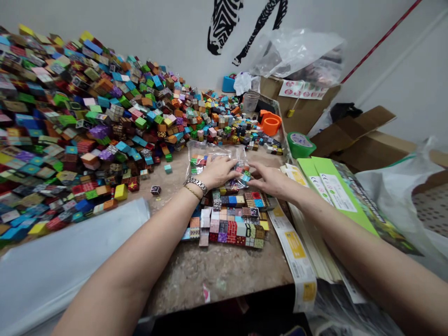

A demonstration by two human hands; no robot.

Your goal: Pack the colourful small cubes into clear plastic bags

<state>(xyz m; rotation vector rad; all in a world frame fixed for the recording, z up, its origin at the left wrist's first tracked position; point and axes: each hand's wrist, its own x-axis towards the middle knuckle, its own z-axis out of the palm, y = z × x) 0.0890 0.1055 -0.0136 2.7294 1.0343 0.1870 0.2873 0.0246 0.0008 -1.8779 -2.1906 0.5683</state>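
A clear plastic bag with coloured cubes inside lies on the worktable. My left hand, with a metal watch on its wrist, rests flat on the bag, fingers stretched out. At the bag's right edge is my right hand, its thumb and fingers apart; whether the fingertips touch the film is hard to see. Just in front of both hands sits a block of small patterned cubes packed in rows. Part of that block and of the bag is hidden beneath my left hand and wrist.
A large heap of loose cubes fills the left and back. Flat plastic bags lie front left. To the right are a label strip, green printed boxes, green tape and an orange tape dispenser. Cartons stand beyond.
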